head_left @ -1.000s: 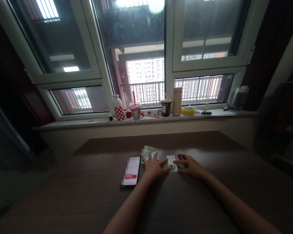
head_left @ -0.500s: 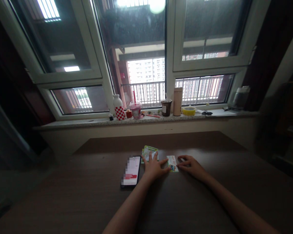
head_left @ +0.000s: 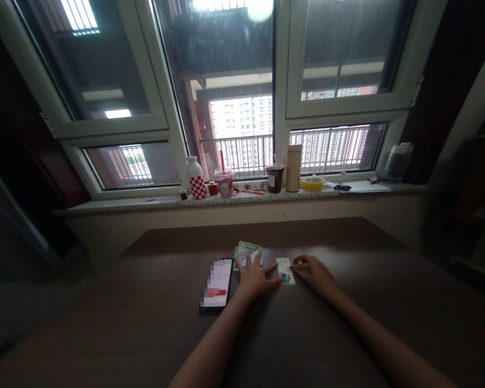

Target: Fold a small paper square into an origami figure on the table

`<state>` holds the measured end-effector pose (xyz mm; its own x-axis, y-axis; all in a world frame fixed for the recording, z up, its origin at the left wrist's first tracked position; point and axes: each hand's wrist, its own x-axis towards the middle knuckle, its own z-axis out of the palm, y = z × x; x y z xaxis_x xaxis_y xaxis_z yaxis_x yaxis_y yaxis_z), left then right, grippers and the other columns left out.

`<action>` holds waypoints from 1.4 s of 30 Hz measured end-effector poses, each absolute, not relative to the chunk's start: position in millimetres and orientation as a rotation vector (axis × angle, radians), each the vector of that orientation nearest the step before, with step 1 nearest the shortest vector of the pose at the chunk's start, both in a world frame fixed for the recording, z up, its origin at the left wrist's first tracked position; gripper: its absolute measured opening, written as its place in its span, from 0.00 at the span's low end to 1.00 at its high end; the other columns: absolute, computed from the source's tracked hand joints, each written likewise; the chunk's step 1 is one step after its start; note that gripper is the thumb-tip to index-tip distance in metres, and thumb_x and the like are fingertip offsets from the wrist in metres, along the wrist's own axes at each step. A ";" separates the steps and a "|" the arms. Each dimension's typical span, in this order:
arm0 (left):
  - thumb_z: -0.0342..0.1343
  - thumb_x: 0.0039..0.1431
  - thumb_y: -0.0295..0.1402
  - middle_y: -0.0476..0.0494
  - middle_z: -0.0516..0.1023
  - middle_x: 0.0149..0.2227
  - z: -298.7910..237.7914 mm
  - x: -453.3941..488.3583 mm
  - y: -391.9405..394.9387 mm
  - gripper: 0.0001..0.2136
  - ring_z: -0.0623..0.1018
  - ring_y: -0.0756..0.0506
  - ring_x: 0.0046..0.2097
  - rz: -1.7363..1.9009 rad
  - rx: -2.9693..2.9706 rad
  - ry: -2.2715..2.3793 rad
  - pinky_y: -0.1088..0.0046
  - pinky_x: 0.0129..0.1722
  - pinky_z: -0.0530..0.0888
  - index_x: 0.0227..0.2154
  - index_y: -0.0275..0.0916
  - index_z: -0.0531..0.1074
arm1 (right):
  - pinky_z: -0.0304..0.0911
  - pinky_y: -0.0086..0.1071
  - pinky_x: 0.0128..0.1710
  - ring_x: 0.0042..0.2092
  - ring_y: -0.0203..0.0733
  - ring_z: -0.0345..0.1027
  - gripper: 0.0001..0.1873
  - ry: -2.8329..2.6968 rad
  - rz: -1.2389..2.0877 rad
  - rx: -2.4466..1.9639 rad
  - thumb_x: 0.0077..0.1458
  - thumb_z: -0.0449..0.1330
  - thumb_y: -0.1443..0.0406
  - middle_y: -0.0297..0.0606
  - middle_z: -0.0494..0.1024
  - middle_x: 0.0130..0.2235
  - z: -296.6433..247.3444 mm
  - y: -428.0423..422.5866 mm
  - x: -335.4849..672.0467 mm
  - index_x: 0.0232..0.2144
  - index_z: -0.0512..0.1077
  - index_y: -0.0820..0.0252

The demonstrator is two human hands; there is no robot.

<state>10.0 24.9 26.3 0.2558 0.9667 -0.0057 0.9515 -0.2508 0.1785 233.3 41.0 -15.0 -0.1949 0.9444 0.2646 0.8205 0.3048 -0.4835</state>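
Note:
A small white card point(head_left: 283, 265) with a colourful lower part lies flat on the dark table, between my two hands. My left hand point(head_left: 254, 277) is spread open; its thumb and index finger reach the card's left edge. Its other fingers rest over several green and white cards point(head_left: 248, 252), partly hidden beneath them. From the other side, my right hand point(head_left: 314, 274) touches the card's right edge with its fingertips, the fingers loosely bent. Left of my left hand lies a phone point(head_left: 218, 284) with a lit, partly blurred screen.
The brown table point(head_left: 145, 334) ends before a stone windowsill point(head_left: 161, 203). On the sill stand a checkered bottle point(head_left: 196, 180), a pink cup with a straw point(head_left: 225, 182), a dark cup point(head_left: 275, 179), a tan flask point(head_left: 293, 168), yellow tape point(head_left: 312, 185) and black scissors point(head_left: 341, 187).
My right hand has shifted slightly left, so its fingertips now meet the card's right edge. My left hand, the cards and the phone stay where they were.

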 end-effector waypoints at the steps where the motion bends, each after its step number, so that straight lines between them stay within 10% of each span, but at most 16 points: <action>1: 0.41 0.51 0.66 0.51 0.47 0.69 26.0 10.1 25.0 0.30 0.40 0.26 0.68 0.151 2.370 1.830 0.29 0.56 0.30 0.57 0.68 0.61 | 0.58 0.40 0.54 0.52 0.47 0.65 0.16 -2.067 0.289 -1.577 0.58 0.54 0.55 0.37 0.75 0.50 -14.9 41.2 232.0 0.41 0.79 0.46; 31: 0.41 0.51 0.66 0.52 0.49 0.69 20.6 8.9 27.5 0.29 0.40 0.25 0.68 0.197 2.399 1.801 0.28 0.54 0.30 0.56 0.69 0.62 | 0.57 0.44 0.53 0.56 0.49 0.59 0.20 -2.046 0.120 -1.742 0.61 0.50 0.56 0.38 0.68 0.55 -18.8 40.6 223.6 0.55 0.68 0.39; 42: 0.45 0.50 0.65 0.49 0.51 0.69 21.3 3.2 25.1 0.27 0.41 0.26 0.68 0.231 2.450 1.773 0.28 0.54 0.28 0.53 0.69 0.66 | 0.57 0.42 0.52 0.52 0.48 0.62 0.13 -2.028 0.230 -1.651 0.56 0.56 0.54 0.36 0.73 0.48 -12.1 37.0 223.6 0.40 0.79 0.42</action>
